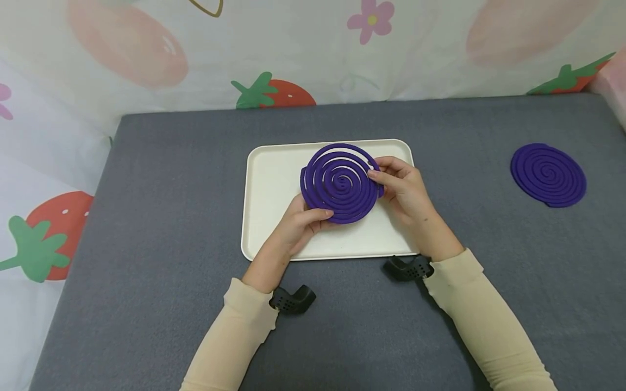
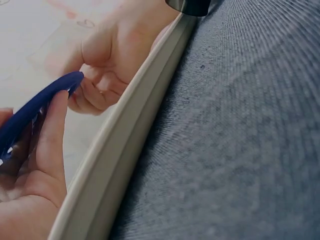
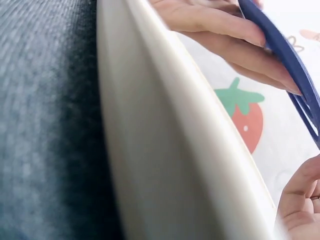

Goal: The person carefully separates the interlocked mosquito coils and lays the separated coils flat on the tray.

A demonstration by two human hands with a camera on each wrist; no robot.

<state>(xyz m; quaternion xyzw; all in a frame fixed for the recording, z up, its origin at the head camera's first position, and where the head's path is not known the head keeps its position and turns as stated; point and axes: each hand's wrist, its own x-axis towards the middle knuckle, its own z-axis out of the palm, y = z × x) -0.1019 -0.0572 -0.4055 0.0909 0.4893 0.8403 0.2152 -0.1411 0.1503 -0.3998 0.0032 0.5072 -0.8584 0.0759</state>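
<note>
A round purple spiral mat point(image 1: 340, 187), its coils slightly parted in the upper part, is held over a cream rectangular tray point(image 1: 271, 228). My left hand point(image 1: 300, 222) grips the mat's lower left edge, thumb on top and fingers underneath. The right hand point(image 1: 403, 190) pinches its right edge between thumb and fingers. In the left wrist view the mat point(image 2: 37, 102) shows edge-on as a thin, slightly bent disc, raised above the tray's rim point(image 2: 115, 145). A second purple spiral mat point(image 1: 548, 175), tightly coiled, lies flat on the table to the right.
A dark grey cloth covers the table point(image 1: 171, 217). Behind it and to the left hangs a white curtain point(image 1: 313, 49) printed with strawberries and flowers. Something pink point(image 1: 611, 87) stands at the far right edge. Each wrist wears a black camera mount point(image 1: 293, 300).
</note>
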